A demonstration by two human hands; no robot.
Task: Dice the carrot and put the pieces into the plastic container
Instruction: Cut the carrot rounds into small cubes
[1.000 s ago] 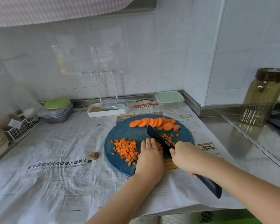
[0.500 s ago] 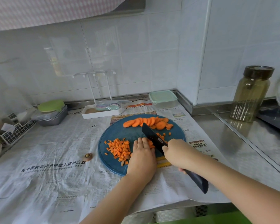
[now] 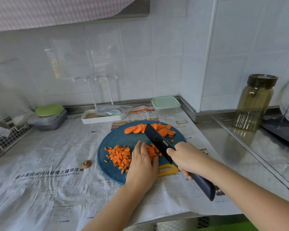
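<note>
Your right hand (image 3: 185, 157) is wrapped round the knife (image 3: 158, 142) handle, its blade angled over the carrot strips (image 3: 151, 151) that your left hand (image 3: 142, 162), fingers flat, steadies on the cutting board (image 3: 123, 139). The diced carrot (image 3: 119, 155) is heaped just left, and uncut slices (image 3: 150, 128) line the far rim. Beyond them, the lidded plastic container (image 3: 165, 105) stands by the wall.

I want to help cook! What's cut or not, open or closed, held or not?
carrot slices: round, not yet diced
diced carrot: small cubes heaped on the board
plastic container: lid on
glass jar: lid on
knife: gripped by the right hand
left hand: flat, fingers straight, pressing carrot
</note>
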